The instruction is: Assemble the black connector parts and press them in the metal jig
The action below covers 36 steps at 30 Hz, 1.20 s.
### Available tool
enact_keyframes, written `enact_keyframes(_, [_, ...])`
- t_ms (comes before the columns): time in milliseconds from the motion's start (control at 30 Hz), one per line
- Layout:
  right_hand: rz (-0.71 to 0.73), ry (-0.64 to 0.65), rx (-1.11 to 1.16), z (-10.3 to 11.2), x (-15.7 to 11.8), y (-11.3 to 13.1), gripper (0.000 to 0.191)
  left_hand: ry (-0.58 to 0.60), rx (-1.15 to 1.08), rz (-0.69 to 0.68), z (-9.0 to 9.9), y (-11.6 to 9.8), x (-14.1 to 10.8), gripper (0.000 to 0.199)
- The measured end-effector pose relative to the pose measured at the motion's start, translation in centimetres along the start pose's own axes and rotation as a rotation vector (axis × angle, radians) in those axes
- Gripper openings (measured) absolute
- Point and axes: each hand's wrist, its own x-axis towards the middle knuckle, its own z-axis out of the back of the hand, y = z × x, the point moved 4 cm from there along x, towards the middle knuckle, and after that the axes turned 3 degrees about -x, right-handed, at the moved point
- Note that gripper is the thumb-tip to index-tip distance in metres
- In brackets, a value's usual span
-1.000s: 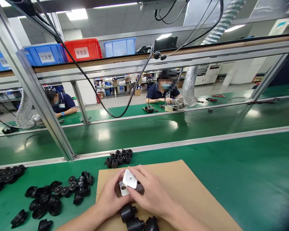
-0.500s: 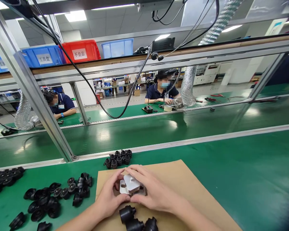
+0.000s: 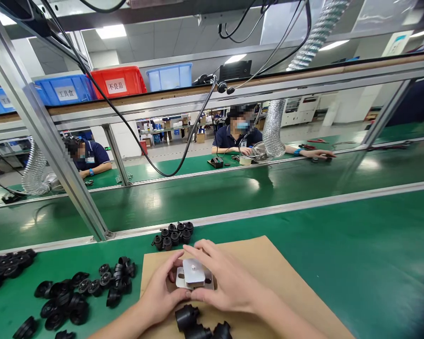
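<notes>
A silvery metal block with a small raised stub on top (image 3: 194, 272) sits on a flat slotted metal plate (image 3: 180, 281), over the brown cardboard sheet (image 3: 268, 282). My left hand (image 3: 161, 289) curves round the left side of the plate, thumb at its front edge. From the right, my right hand (image 3: 226, 280) closes round the other side, its fingers over the far edge. Both thumbs nearly meet in front. Just below my hands lie several black cylindrical parts (image 3: 186, 317) on the cardboard.
Small black capped parts (image 3: 175, 237) stand beyond the cardboard. Black rings (image 3: 65, 301) spread over the green table at left. A metal post (image 3: 67, 174) rises at left. Behind the frame, people sit at another bench; a forearm (image 3: 313, 153) reaches along it.
The top metal block has turned to sit straighter over the plate between my hands. A person's forearm has come into view at the far bench on the right.
</notes>
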Motion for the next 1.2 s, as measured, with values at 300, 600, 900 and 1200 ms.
enact_keyframes(300, [-0.012, 0.063, 0.072, 0.3, -0.1, -0.5, 0.103, 0.069, -0.003, -0.004, 0.0, -0.2, -0.1, 0.085])
enact_keyframes(600, [0.014, 0.053, 0.053, 0.9, 0.0, 0.8, 0.092, 0.098, -0.089, -0.057, -0.1, 0.9, 0.0, 0.104])
enact_keyframes(900, [-0.032, 0.105, 0.051, 0.1, -0.1, 0.3, 0.11, 0.109, -0.097, -0.074, -0.2, 0.8, 0.0, 0.113])
enact_keyframes(1200, [-0.045, 0.184, 0.171, 0.8, -0.3, -0.4, 0.106, 0.117, -0.109, -0.077, -0.2, 0.6, 0.0, 0.115])
